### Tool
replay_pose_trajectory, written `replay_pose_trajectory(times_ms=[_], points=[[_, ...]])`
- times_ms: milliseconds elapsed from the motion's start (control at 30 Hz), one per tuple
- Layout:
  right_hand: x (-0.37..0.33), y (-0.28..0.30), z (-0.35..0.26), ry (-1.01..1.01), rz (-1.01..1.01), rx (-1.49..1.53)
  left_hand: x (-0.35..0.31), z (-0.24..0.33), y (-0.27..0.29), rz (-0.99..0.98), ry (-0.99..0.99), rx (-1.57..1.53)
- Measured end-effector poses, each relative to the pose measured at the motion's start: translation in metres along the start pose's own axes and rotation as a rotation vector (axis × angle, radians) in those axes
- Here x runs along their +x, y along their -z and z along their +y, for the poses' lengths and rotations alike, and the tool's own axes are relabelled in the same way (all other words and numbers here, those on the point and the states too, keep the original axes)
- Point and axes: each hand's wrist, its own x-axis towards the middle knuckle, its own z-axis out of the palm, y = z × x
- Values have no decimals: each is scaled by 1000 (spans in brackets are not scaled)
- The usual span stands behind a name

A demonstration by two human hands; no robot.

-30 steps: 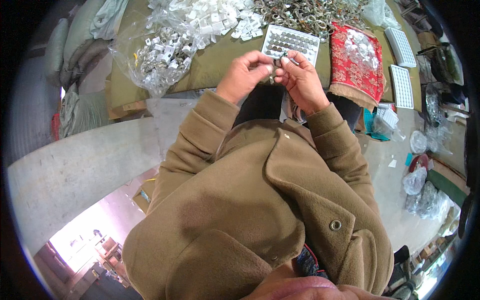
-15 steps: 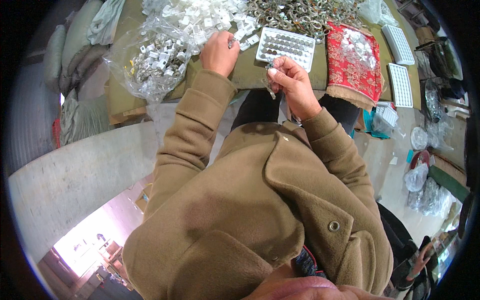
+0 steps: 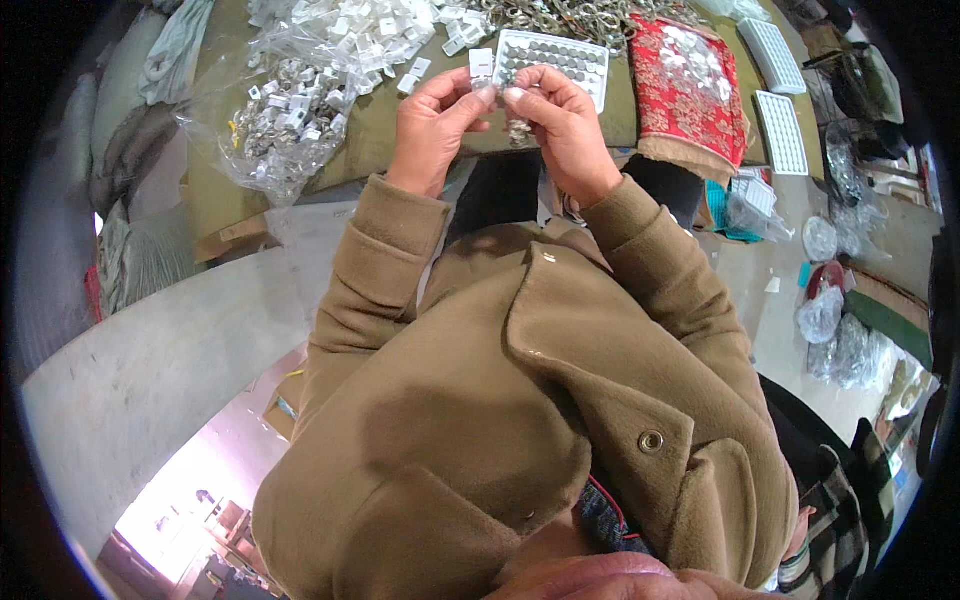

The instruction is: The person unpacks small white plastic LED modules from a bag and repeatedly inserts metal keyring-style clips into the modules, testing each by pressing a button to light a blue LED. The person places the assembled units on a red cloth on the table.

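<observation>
My left hand [image 3: 432, 128] pinches a small white plastic holder [image 3: 481, 64] that stands up above its fingertips. Close beside it, my right hand [image 3: 562, 120] is closed on a small metal band [image 3: 519, 133], which dangles under the thumb. The fingertips of both hands nearly meet, and they cover the spot where the two pieces come together. Just behind them lies a white tray [image 3: 603, 98] with rows of round grey discs. To the left is a heap of similar white holders [image 3: 375, 35].
A clear bag [image 3: 262, 165] of white holders with metal bands lies at the table's left. Tangled metal bands [image 3: 570, 14] are heaped at the back. On the right are a red floral cloth [image 3: 665, 125] bearing clear bits and two white trays [image 3: 782, 133] [image 3: 771, 56].
My left hand has come away from the edge of the white heap, rightward to my right hand, and now shows a white holder. The whole view has shifted slightly.
</observation>
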Motion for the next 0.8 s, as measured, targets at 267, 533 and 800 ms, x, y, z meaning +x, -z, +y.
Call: replay_pose_trajectory(times_ms=[267, 533, 800], points=[[-17, 2, -6, -107, 66, -64, -14, 5, -7, -7, 130, -53], [-24, 2, -6, -89, 32, -35, -21, -4, -17, -30, 50, -352], [-24, 3, -9, -37, 4, -106, -23, -3, -19, 13, 41, -261]])
